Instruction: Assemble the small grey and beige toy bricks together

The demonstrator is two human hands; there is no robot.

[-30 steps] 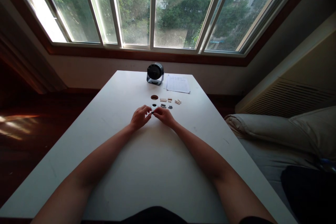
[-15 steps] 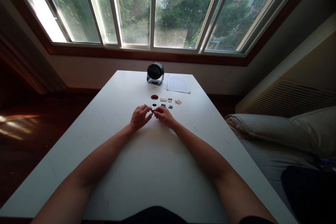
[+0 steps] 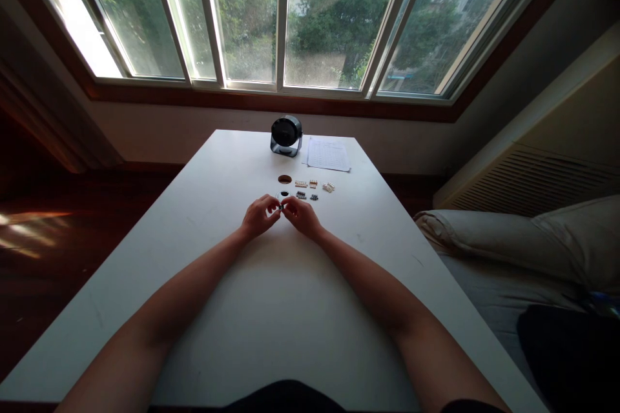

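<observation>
My left hand (image 3: pixel 260 215) and my right hand (image 3: pixel 301 216) meet near the middle of the white table (image 3: pixel 271 297). Both are closed in a pinch, thumbs against fingers, on a small dark bead-like piece (image 3: pixel 281 207) between the fingertips; its exact kind is too small to make out. Just beyond the fingertips lies a small round thing with a dark centre and a pale rim (image 3: pixel 284 194), partly covered by my fingers. Dark little pieces (image 3: pixel 301 195) sit in a group to its right, with a smaller dark cluster (image 3: pixel 314 197) beside them.
Farther back are a brown round disc or opening (image 3: pixel 285 179), rows of small cream-gold pieces (image 3: pixel 301 184), another such group (image 3: pixel 313 184) and a loose pale pile (image 3: pixel 328 187). A black round device on a stand (image 3: pixel 286 135) and printed paper (image 3: pixel 328 155) are near the far edge.
My fingers have shifted slightly around the small dark piece, and the left fingers have curled in a little. The groups on the table stay where they were.
</observation>
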